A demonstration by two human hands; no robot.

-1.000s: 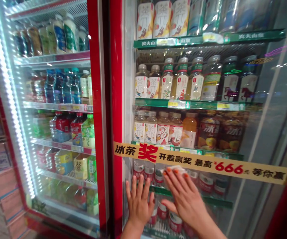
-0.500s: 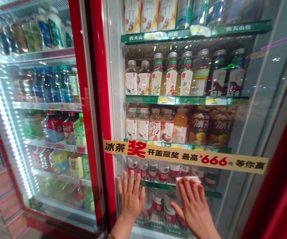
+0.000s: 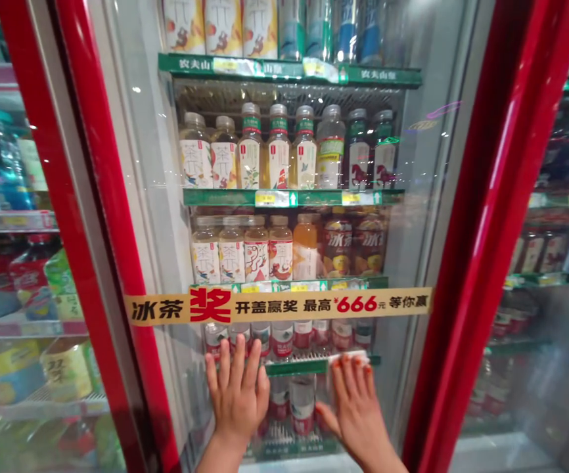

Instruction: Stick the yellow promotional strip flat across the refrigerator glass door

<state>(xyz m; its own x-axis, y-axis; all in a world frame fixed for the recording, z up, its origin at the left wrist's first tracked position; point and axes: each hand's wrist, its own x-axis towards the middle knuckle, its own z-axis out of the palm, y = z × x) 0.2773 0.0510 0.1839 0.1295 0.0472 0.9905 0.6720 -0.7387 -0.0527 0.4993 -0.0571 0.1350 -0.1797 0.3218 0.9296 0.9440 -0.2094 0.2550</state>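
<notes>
My left hand (image 3: 238,397) is spread flat against the glass door (image 3: 159,197) of a drinks fridge, fingers apart and holding nothing. To its right, my right hand (image 3: 356,407) keeps a folded white tissue (image 3: 347,355) under its fingertips, against the same glass. Only the upper edge of the tissue shows; the fingers cover the remainder. Just above both hands a yellow strip with printed characters (image 3: 265,307) runs across the door. Through the glass, near the hands, are water bottles with red labels (image 3: 303,404).
Behind the glass, green-edged shelves (image 3: 235,197) carry rows of bottled drinks (image 3: 278,154). Red frame posts (image 3: 499,230) border the door. Another lit fridge with bottles (image 3: 6,164) stands at the left, and more shelved drinks (image 3: 535,253) show at the right.
The view has swung right, so the door sits more squarely in front and the right-hand fridge shows. Both hands remain on the glass below the strip, the tissue still under my right hand.
</notes>
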